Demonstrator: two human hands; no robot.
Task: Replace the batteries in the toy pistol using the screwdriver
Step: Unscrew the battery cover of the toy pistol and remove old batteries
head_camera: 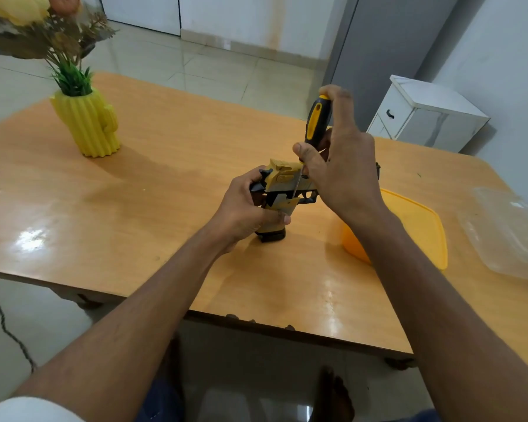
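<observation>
Working near the middle of the wooden table [171,166], I have bare tabletop to the left and toward the near edge, while the right side is crowded. My left hand [244,205] is wrapped around the toy pistol's [282,185] grip, its butt resting on the table; my right hand [339,166] pinches the screwdriver [317,123] upright, shaft down against the pistol's side. A yellow container [421,226] sits just right of my right wrist, a clear lid [503,233] beyond it, and a cactus vase [87,123] stands well apart, far left.
</observation>
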